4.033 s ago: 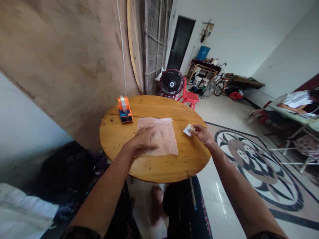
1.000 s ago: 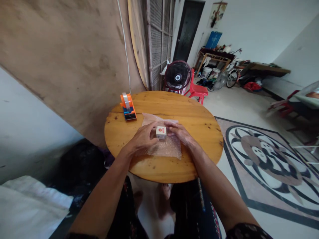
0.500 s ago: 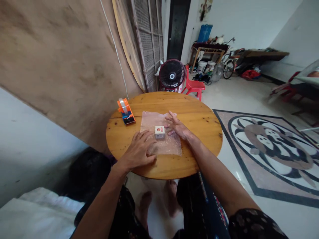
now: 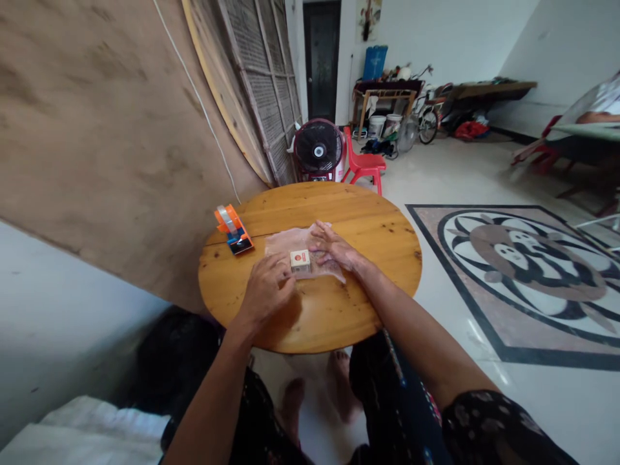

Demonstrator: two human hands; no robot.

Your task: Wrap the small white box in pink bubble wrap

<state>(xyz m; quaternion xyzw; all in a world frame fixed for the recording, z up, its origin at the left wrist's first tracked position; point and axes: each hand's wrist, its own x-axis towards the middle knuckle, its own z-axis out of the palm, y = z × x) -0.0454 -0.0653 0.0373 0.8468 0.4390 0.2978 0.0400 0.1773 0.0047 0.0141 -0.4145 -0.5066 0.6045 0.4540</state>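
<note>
A small white box with a red round print on top sits on a sheet of clear bubble wrap on the round wooden table. At the box's left, my left hand is closed, its thumb and fingers pinching the near edge of the wrap. My right hand lies with spread fingers on the wrap just right of the box. The near edge of the sheet is drawn up close to the box's front; part of that edge hides behind my left fingers.
An orange and blue tape dispenser with clear tape stands at the table's left side. Beyond the wooden table are a black fan and a red plastic chair. A person's arm shows at far right.
The wrap's near edge has come up from the table toward the box. My left hand has gone from spread to pinching the sheet. My right hand stays spread beside the box.
</note>
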